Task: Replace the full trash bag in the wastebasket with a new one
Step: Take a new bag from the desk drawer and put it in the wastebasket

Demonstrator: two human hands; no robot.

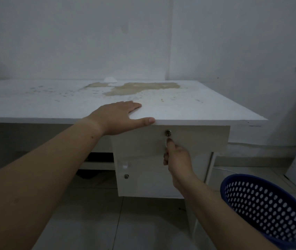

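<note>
Wastebasket [268,210] on floor [143,222], just right of desk [197,105]

Left hand [118,117] lies flat on the desk top [197,105], thumb along its front edge. Right hand [177,157], fingers curled, sits just below the drawer lock [168,132], apparently pinching a small pale item [166,143]. Blue perforated wastebasket [266,210]: 4 o'clock, on the floor.

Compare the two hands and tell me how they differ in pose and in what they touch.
The left hand lies flat, fingers straight, on the desk top; the right hand is curled, pinching what looks like a key. The left hand rests at the desk's front edge; the right hand sits lower, before the drawer, just under its lock. Both are bare, and neither touches the blue wastebasket.
</note>
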